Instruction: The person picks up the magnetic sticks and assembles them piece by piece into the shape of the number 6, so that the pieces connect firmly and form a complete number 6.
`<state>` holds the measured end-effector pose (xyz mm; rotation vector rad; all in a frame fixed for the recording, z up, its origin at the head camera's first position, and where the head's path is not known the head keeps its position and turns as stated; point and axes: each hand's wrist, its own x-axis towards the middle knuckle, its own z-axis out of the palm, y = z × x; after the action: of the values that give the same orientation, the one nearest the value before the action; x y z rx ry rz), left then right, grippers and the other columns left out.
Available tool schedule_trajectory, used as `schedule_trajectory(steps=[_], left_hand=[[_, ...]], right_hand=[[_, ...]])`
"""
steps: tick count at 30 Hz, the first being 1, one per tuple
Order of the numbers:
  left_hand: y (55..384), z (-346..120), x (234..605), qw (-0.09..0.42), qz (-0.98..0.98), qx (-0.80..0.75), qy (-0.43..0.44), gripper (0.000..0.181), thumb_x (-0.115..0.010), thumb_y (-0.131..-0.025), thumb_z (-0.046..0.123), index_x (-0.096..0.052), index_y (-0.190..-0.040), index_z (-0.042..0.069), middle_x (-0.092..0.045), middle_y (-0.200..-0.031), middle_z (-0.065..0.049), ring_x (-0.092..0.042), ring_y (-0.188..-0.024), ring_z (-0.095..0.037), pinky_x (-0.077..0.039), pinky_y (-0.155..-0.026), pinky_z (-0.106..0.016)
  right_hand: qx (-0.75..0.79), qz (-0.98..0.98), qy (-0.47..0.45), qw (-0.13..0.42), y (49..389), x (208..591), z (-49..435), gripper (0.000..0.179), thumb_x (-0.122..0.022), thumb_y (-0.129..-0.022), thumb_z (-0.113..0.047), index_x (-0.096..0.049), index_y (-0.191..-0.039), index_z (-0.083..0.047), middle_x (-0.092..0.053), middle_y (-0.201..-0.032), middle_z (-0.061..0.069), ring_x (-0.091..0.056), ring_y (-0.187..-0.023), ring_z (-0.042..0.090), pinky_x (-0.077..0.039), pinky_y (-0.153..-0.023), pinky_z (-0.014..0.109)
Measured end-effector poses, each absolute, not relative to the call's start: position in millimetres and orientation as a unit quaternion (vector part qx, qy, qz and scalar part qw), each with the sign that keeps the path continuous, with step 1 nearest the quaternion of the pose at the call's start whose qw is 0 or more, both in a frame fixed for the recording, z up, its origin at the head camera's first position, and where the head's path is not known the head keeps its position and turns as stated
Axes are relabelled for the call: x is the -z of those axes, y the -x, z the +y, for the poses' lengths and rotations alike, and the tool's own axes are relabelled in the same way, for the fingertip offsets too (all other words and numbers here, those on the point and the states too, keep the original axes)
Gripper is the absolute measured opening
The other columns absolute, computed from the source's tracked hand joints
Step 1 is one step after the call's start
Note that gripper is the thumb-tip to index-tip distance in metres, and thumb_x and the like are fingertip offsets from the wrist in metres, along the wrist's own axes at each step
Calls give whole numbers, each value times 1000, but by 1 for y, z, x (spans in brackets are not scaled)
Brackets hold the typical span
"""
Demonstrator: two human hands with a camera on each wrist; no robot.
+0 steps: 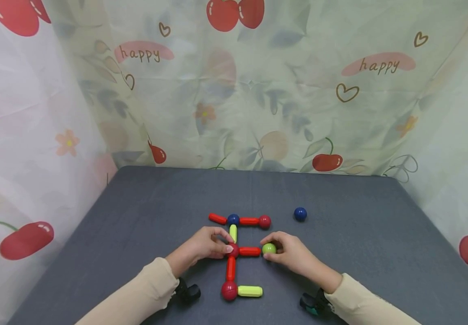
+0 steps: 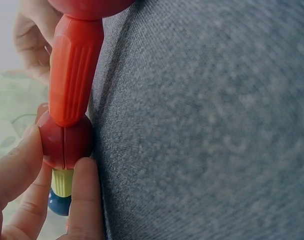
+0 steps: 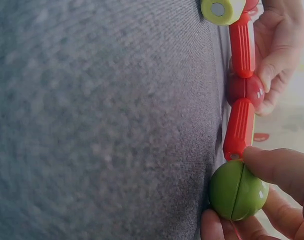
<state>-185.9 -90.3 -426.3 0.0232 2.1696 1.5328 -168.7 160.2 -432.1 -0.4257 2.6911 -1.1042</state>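
Note:
My left hand pinches the middle red ball of a flat build of balls and rods. From that ball a red rod points right, another red rod runs down to a lower red ball, and a yellow-green rod leads up to a blue ball. My right hand holds a green ball between thumb and fingers, right at the free end of the right-pointing rod.
Off the upper blue ball go a short red rod and a red rod ending in a red ball. A yellow-green rod extends from the lower ball. One loose blue ball lies back right on the grey table.

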Motion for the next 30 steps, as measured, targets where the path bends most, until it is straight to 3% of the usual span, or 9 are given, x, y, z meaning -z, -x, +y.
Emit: schedule_trajectory(steps=[30], left_hand=[[189, -89, 428, 244, 798, -551, 0, 23, -78, -80, 5, -68, -101, 5, -68, -85, -7, -65, -71, -13, -59, -72, -33]], right_hand=[[385, 903, 162, 105, 169, 431, 158, 23, -76, -83, -11, -69, -104, -14, -64, -102, -1, -54, -86, 13, -49, -69, 20]])
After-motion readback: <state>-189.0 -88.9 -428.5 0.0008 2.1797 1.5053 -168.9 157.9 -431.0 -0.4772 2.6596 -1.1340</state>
